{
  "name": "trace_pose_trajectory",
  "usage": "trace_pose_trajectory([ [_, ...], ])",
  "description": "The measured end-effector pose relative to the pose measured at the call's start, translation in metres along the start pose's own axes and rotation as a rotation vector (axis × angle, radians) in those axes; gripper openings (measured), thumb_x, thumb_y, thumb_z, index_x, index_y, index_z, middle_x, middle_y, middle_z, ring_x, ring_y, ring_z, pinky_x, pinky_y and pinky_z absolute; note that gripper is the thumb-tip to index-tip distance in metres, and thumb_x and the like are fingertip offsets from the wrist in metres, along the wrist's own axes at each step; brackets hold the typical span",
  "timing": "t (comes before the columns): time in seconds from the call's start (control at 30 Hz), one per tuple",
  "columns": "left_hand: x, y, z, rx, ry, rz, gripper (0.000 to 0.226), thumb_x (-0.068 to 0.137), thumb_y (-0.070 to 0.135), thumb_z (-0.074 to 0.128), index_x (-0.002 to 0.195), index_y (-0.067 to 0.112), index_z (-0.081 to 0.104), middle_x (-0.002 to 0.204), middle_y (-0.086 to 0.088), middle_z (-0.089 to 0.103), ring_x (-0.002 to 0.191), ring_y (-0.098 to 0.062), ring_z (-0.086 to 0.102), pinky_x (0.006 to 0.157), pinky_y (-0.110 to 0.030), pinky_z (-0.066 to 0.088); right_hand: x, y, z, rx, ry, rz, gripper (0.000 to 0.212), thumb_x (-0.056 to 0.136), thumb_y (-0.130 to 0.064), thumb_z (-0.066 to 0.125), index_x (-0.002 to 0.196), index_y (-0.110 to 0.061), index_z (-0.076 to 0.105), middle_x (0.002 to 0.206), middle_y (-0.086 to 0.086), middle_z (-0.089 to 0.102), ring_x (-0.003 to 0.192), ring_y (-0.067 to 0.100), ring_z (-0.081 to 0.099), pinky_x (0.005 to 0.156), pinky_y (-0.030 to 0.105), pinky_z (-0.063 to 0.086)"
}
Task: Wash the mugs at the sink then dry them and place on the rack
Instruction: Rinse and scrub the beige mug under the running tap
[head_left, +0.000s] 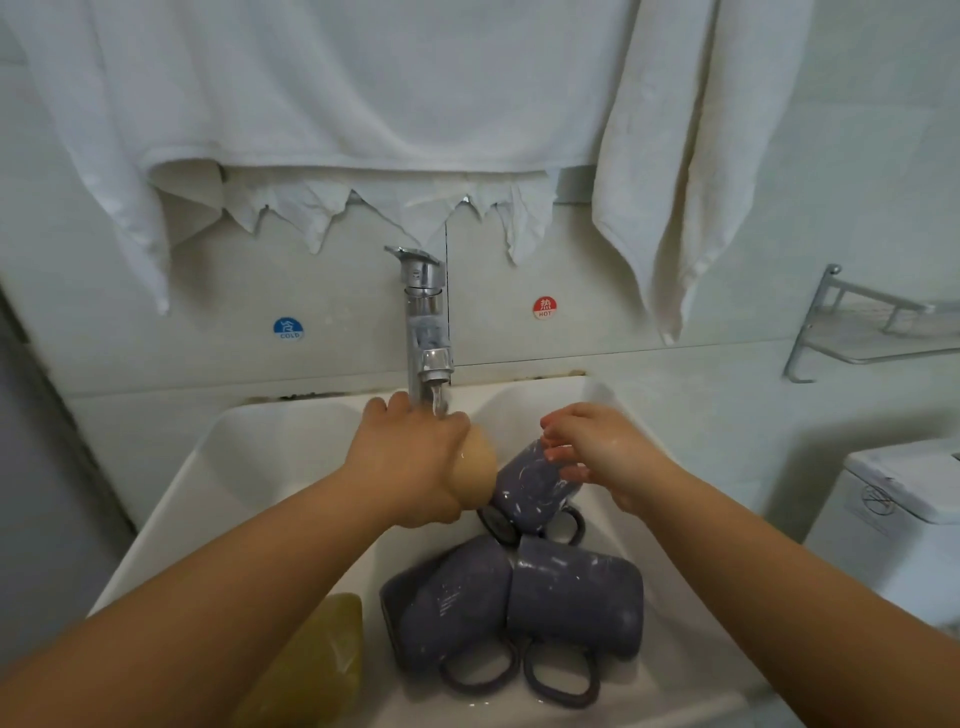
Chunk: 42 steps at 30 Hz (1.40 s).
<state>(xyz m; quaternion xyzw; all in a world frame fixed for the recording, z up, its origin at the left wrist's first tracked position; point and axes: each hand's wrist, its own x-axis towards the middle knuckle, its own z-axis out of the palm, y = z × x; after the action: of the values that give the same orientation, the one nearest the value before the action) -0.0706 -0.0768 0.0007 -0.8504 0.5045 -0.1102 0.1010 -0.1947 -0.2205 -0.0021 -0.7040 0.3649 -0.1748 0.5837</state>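
Three purple speckled mugs are in the white sink (171, 499). My right hand (602, 457) grips one mug (530, 483) by its base, tilted with its mouth down-left. My left hand (410, 462) holds a beige sponge (475, 475) under the running tap (428, 322), against that mug. Two more mugs, one on the left (452, 597) and one on the right (576, 597), lie on their sides at the sink's front, handles toward me.
A yellow sponge (317, 665) lies on the sink's front left. White towels (363, 104) hang on the wall above. A metal wall rack (872, 327) is at the right, with a white toilet tank (898, 493) below it.
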Motion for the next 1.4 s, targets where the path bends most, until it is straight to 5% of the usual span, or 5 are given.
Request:
trace_pose_trajectory([
  [0.43,-0.018,-0.024,0.006,0.091,-0.136,0.202,0.085,0.074,0.057,0.071,0.145,0.032,0.03,0.143,0.003,0.042,0.126,-0.023,0.04,0.107,-0.039,0.03,-0.001,-0.059,0.047,-0.351,-0.025,-0.458,0.045,0.092,-0.013,0.052,0.135,-0.02,0.039,0.13,0.003,0.049,0.104,0.018,0.053,0.075,0.024,0.044],
  [0.6,-0.018,-0.034,0.005,-0.277,-0.164,0.007,0.085,0.067,0.062,0.074,0.139,0.038,0.035,0.132,0.006,0.052,0.114,-0.019,0.049,0.097,-0.037,0.043,-0.005,-0.092,0.057,-0.465,-0.006,-0.615,0.073,0.091,-0.001,0.048,0.152,-0.024,0.015,0.155,0.001,0.023,0.142,0.026,0.022,0.111,0.039,0.027],
  [0.83,-0.024,-0.062,0.014,-1.241,-0.459,-0.514,0.084,0.061,0.064,0.075,0.127,0.018,0.05,0.114,-0.007,0.064,0.101,-0.026,0.064,0.087,-0.039,0.056,-0.002,-0.119,0.07,-0.412,-0.016,-0.648,0.06,0.086,0.006,0.041,0.138,-0.024,0.039,0.106,-0.001,0.044,0.108,0.03,0.05,0.084,0.04,0.051],
  [1.0,-0.038,-0.063,0.029,-1.638,-0.573,-0.817,0.079,0.061,0.062,0.076,0.114,0.008,0.051,0.092,-0.021,0.071,0.084,-0.034,0.068,0.067,-0.037,0.054,-0.001,-0.109,0.066,-0.484,0.009,-0.676,0.064,0.087,0.005,0.041,0.142,-0.029,0.037,0.131,0.004,0.044,0.12,0.027,0.045,0.093,0.038,0.047],
  [1.4,-0.037,-0.088,-0.002,-1.418,-0.677,-0.802,0.081,0.067,0.063,0.069,0.113,-0.001,0.051,0.084,-0.025,0.072,0.063,-0.035,0.071,0.052,-0.034,0.056,-0.013,-0.096,0.057,-0.602,-0.07,-0.642,0.08,0.089,0.002,0.046,0.152,-0.035,0.012,0.151,0.004,0.032,0.129,0.028,0.041,0.097,0.036,0.045],
])
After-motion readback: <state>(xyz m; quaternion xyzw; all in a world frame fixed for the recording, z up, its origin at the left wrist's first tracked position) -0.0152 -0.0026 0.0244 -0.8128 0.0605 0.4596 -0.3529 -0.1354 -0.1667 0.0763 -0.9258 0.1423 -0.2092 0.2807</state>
